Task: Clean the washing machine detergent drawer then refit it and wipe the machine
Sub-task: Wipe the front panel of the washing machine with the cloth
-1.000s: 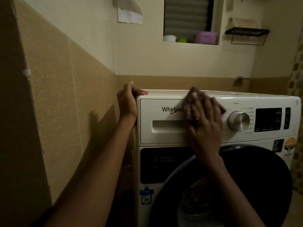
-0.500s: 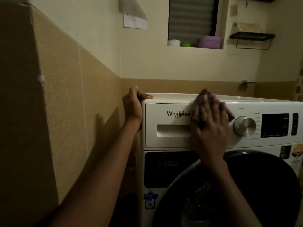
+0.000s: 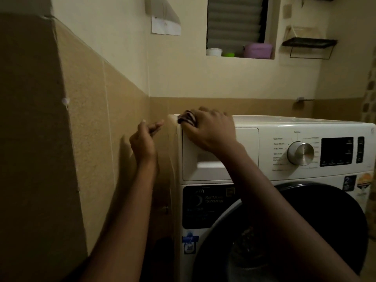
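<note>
The white washing machine (image 3: 305, 127) stands against the tiled walls, with its detergent drawer (image 3: 244, 151) fitted flush in the front panel at the upper left. My right hand (image 3: 209, 129) grips a dark patterned cloth (image 3: 188, 118) and presses it on the machine's top left front corner, above the drawer. My left hand (image 3: 143, 137) hovers just left of the machine, off its surface, fingers loosely curled and holding nothing.
A silver dial (image 3: 300, 153) and dark display (image 3: 336, 151) sit right of the drawer, the dark round door (image 3: 315, 231) below. A tiled wall (image 3: 91, 139) runs close along the machine's left side. A niche (image 3: 240, 51) with containers and a black shelf (image 3: 308, 43) hang above.
My left hand let go of the machine's top left corner and drew away to the left. My right hand slid the cloth left from the panel's middle up to that corner.
</note>
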